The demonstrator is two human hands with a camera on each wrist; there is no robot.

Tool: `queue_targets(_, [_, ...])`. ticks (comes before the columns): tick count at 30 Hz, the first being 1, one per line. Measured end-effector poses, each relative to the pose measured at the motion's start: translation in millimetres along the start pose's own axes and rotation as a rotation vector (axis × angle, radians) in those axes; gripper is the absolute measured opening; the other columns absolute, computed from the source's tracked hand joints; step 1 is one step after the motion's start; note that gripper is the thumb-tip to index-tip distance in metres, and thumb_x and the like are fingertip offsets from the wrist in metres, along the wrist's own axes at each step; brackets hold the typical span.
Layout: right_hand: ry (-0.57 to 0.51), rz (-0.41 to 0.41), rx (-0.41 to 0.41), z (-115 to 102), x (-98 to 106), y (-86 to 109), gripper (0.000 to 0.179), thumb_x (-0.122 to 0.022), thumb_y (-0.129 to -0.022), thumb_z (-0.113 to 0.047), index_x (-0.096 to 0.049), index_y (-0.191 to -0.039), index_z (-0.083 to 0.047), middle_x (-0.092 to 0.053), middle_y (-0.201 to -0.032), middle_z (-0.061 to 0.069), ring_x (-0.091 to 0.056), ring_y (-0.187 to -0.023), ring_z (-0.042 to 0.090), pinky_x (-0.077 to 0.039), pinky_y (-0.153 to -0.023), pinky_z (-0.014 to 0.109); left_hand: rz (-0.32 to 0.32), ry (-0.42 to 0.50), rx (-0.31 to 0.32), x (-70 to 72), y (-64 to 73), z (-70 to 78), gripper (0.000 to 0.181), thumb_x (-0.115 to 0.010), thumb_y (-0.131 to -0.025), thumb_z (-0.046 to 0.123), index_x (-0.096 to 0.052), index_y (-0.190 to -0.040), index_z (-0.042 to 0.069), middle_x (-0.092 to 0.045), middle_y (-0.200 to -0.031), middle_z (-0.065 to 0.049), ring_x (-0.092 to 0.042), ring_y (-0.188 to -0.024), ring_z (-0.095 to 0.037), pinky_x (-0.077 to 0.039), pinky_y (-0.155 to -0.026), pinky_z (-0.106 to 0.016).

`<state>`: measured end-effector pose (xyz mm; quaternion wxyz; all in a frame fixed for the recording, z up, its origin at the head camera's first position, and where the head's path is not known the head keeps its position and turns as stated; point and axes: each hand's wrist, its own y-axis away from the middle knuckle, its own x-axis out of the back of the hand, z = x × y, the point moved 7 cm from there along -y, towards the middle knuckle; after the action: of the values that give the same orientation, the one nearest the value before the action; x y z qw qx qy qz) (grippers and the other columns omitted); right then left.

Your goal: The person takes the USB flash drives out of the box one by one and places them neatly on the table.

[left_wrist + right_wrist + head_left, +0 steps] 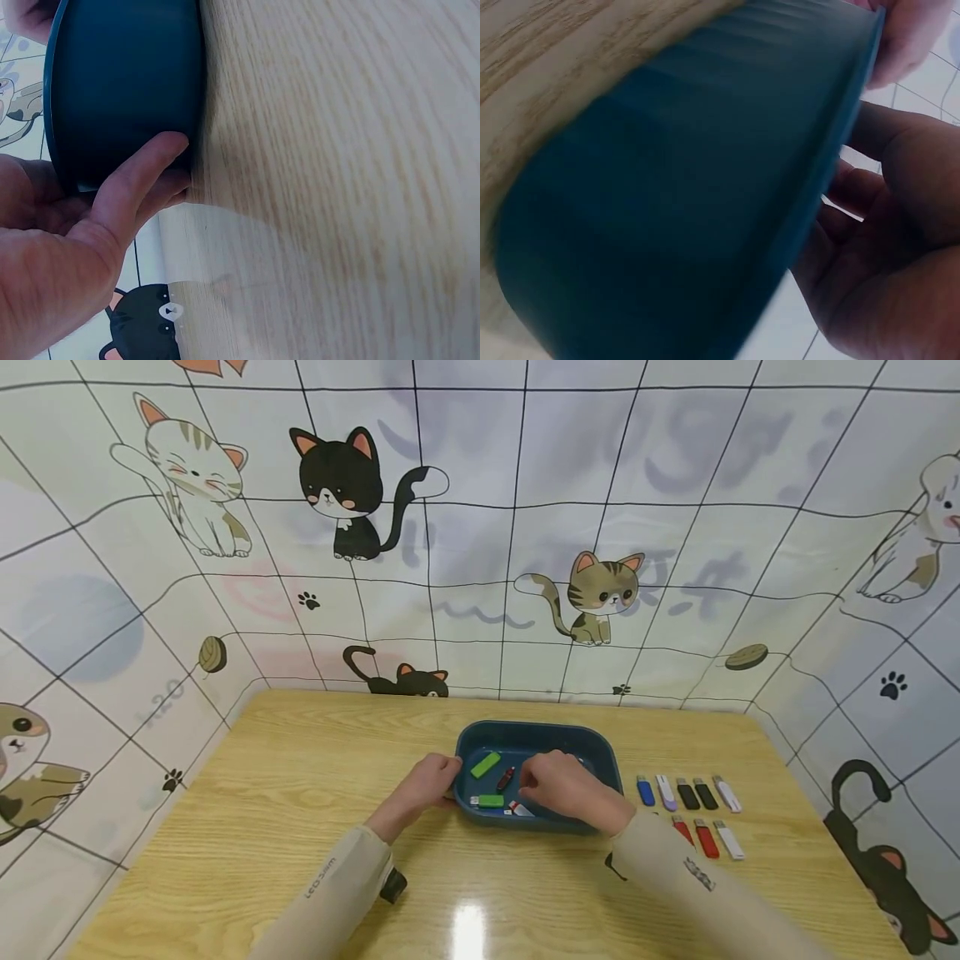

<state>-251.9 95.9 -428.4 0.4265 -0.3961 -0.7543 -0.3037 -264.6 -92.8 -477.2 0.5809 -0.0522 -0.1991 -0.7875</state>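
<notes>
A dark blue plastic bin (592,737) stands on the table. At its left end my left hand (429,783) grips the bin, and in the left wrist view the thumb (139,176) lies along the outer wall. My right hand (562,785) reaches over the near rim with fingers bent down inside; the fingertips are hidden, so whether they pinch anything cannot be seen. Left of it in the bin lie a green USB stick (485,765), another green USB stick (489,801), a dark red USB stick (506,778) and a white-and-red USB stick (519,809).
Right of the bin, USB sticks lie in two rows: a blue one (645,791), a white-and-purple one (665,792), black ones (687,794) and a white one (727,794) behind; red ones (707,839) and a white one (729,840) in front. A cat-print cloth (480,543) hangs behind the wooden table (315,760).
</notes>
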Motion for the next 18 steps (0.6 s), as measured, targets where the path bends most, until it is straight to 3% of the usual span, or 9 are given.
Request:
queue_targets(4, [-0.024,-0.03,-0.025,1.5,-7.5,-5.0,0.007,-0.078,-0.093,-0.014,-0.076,-0.088,-0.011,-0.066,-0.075,-0.005,-0.058,-0.062,0.009,-0.051,-0.06,0.03,0.001,0.002,0.002,-0.2,-0.2,-0.8,0.04,-0.04,-0.109,0.016,-0.069,-0.108,-0.012,-0.065,-0.098,-0.016,-0.064,-0.089,-0.019,-0.064,-0.077,-0.042])
queue_targets(18, [0.044,-0.055,0.011,6.1,-22.4,-11.0,0.016,-0.085,-0.087,-0.018,-0.075,-0.075,-0.013,-0.065,-0.066,-0.008,-0.058,-0.061,0.009,-0.053,-0.06,0.033,-0.012,0.03,-0.003,-1.1,0.1,1.2,0.041,-0.039,-0.11,0.016,-0.068,-0.104,-0.013,-0.064,-0.097,-0.019,-0.067,-0.09,-0.022,-0.064,-0.078,-0.044])
